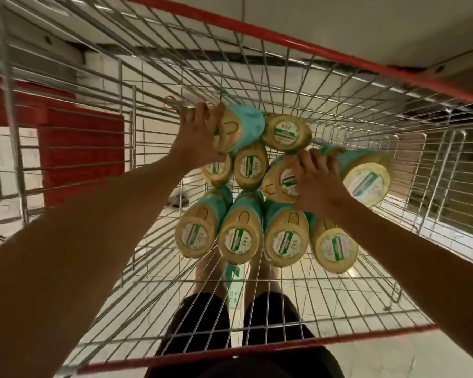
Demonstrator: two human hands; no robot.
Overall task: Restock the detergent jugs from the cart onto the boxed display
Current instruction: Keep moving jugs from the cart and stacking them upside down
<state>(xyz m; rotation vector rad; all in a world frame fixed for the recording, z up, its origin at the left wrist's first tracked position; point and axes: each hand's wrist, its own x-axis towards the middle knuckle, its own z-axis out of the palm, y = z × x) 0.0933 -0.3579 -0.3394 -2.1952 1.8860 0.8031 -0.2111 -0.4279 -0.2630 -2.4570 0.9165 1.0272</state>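
I look straight down into a wire cart [298,85] with a red rim. Several detergent jugs with yellow-gold tops, round white-and-green stickers and teal labels stand packed in its basket. My left hand [200,135] grips the top of the far-left jug [241,126], which leans to the left. My right hand [317,181] curls over the top of a jug [281,181] in the middle row. Beside that hand a jug [366,181] on the right is tilted and blurred. A near row of jugs [241,238] stands upright. The boxed display is not in view.
A red crate-like block [82,156] stands outside the cart on the left. Pale floor tiles [336,290] show through the wire bottom, with my legs [268,320] below. A fold-down wire flap [445,175] lies at the cart's right side.
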